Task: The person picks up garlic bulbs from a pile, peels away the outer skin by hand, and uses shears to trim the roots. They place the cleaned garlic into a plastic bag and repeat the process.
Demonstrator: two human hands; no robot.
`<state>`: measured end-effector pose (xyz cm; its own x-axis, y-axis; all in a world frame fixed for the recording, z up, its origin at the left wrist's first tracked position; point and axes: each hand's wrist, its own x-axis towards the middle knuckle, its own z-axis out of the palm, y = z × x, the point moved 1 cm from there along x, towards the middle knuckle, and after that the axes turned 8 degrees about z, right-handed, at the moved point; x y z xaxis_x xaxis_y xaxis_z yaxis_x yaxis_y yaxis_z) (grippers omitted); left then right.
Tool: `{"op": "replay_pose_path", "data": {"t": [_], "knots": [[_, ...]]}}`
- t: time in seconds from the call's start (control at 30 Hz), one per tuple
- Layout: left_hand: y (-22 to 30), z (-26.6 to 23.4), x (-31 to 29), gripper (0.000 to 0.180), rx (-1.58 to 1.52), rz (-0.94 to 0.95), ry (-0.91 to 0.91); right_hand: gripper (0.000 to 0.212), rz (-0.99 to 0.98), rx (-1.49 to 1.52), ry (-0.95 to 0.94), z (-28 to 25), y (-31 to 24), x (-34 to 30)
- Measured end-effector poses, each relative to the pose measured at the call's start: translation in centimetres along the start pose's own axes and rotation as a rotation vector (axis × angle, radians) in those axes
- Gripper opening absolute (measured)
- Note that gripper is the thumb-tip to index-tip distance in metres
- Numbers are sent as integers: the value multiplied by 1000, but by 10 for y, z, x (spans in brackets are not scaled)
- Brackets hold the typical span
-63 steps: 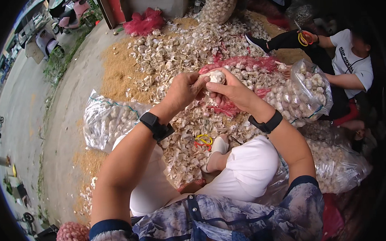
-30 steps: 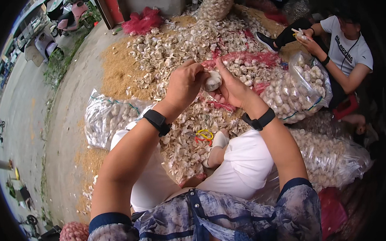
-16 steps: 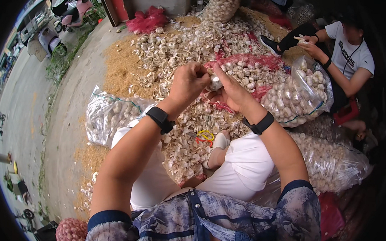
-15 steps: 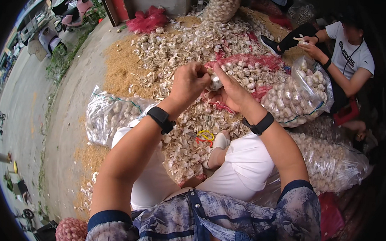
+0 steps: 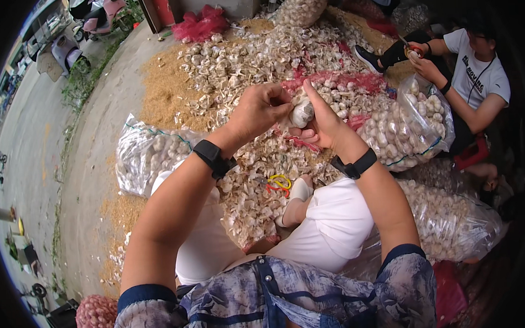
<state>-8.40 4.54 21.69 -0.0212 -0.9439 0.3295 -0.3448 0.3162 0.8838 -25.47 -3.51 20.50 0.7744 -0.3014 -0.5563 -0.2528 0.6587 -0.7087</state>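
A whitish garlic bulb (image 5: 302, 113) sits in my right hand (image 5: 330, 124), between the upright thumb and the curled fingers. From the other side, my left hand (image 5: 259, 109) is closed in a pinch against the bulb's papery skin. What exactly lies between those fingertips is too small to make out. Under both hands spreads a heap of loose garlic skins (image 5: 257, 170). Scissor-like yellow and orange handles (image 5: 281, 182) lie on it by my foot; any blades are hidden. Beyond my right hand, whole bulbs (image 5: 339, 102) rest on red netting (image 5: 358, 82).
Clear plastic bags of garlic stand at my left (image 5: 157, 160), at my right (image 5: 399, 131) and nearer me on the right (image 5: 452, 220). A seated person (image 5: 475, 72) works at the right. Sawdust-like husk (image 5: 162, 89) covers the ground at left; scooters (image 5: 70, 52) stand farther off.
The bulb has come more fully into sight between my hands as the right fingers turned and opened around it. My left hand stays pinched beside it. The other person's hands have shifted.
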Motion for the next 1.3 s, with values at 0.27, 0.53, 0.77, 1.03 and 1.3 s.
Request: {"op": "replay_pose_path", "data": {"t": [0.27, 0.53, 0.77, 1.03, 1.3], "knots": [[6, -9, 1, 10, -50, -39, -154, 90, 179, -84, -231, -9, -2, -1], [3, -4, 5, 16, -42, -116, 5, 53, -175, 60, 112, 1, 8, 15], [-11, -7, 9, 20, -105, -220, 38, 33, -145, 22, 76, -4, 6, 14], [-21, -12, 8, 20, -228, -273, 144, 44, -260, -212, 68, -11, 6, 7], [-21, -23, 5, 23, 88, -158, 99, 59, -229, -173, 134, -11, -2, 0]]}}
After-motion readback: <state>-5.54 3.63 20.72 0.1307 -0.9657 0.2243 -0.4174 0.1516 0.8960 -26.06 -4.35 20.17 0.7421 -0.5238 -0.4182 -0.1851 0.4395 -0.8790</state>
